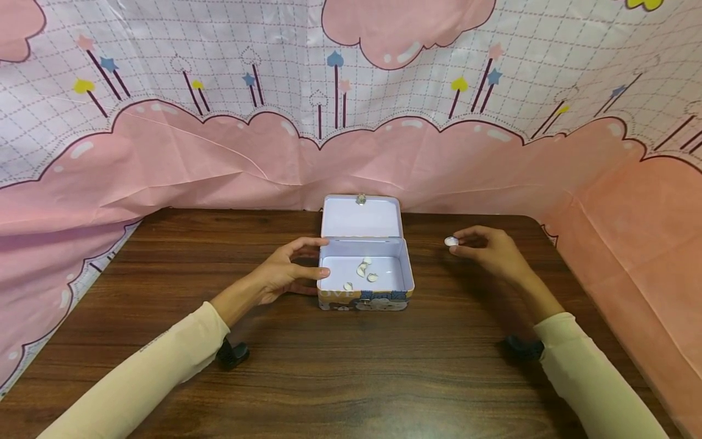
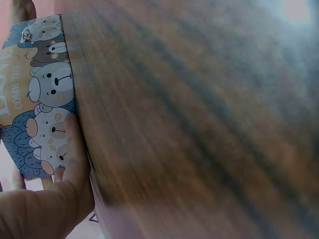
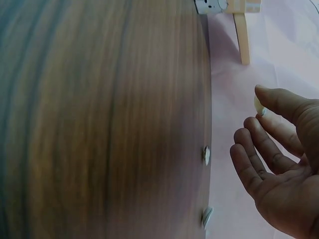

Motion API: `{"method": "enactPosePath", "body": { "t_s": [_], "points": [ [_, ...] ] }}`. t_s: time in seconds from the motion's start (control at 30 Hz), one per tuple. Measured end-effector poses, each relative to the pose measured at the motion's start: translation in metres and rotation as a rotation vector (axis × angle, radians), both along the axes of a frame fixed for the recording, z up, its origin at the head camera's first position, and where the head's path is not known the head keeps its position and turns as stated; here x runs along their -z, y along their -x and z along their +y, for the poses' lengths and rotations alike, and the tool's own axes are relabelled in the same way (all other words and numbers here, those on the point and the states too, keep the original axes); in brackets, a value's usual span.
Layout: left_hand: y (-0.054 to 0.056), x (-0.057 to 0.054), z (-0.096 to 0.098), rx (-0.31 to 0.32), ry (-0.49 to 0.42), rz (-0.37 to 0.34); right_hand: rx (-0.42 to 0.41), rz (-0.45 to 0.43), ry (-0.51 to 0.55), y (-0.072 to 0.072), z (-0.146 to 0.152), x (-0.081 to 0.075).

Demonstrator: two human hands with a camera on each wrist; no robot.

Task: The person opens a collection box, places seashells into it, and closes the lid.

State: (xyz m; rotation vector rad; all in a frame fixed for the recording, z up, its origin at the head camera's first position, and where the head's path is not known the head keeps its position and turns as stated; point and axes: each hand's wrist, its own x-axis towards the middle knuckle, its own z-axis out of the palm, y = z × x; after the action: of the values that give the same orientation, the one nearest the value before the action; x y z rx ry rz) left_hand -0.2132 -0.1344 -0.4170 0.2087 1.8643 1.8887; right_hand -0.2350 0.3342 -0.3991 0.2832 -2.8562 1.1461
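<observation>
A small tin box point(image 1: 392, 303) printed with cartoon bears stands on the table, its lid point(image 1: 362, 216) raised at the back. Several small white seashells point(image 1: 372, 277) lie scattered on the box floor. My left hand point(image 1: 282, 271) grips the box's left end, thumb over the rim; the left wrist view shows the bear-printed front of the tin box point(image 2: 52, 82) beside the fingers. To the right of the box, my right hand point(image 1: 493, 250) pinches a white seashell point(image 1: 451, 241) between thumb and index finger, above the tabletop. The other fingers are loosely bent in the right wrist view.
Two more shells point(image 3: 206, 155) lie on the wooden table point(image 1: 351, 372) below the right hand in the right wrist view; the head view does not show them. A pink patterned cloth point(image 1: 219, 195) hangs behind the table and along its sides.
</observation>
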Motion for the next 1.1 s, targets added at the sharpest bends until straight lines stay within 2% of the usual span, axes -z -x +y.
{"method": "enactPosePath", "body": {
  "t_s": [0.57,0.83,1.1],
  "points": [
    [0.0,0.0,0.0,0.009,0.014,0.014,-0.054,0.001,0.047,-0.003,-0.034,-0.011],
    [0.0,0.001,0.001,0.009,0.016,0.015,-0.107,-0.003,0.098,-0.006,-0.052,-0.015],
    [0.0,0.0,0.001,0.006,0.017,0.015,-0.127,0.005,0.095,-0.007,-0.069,-0.021]
  ]
}}
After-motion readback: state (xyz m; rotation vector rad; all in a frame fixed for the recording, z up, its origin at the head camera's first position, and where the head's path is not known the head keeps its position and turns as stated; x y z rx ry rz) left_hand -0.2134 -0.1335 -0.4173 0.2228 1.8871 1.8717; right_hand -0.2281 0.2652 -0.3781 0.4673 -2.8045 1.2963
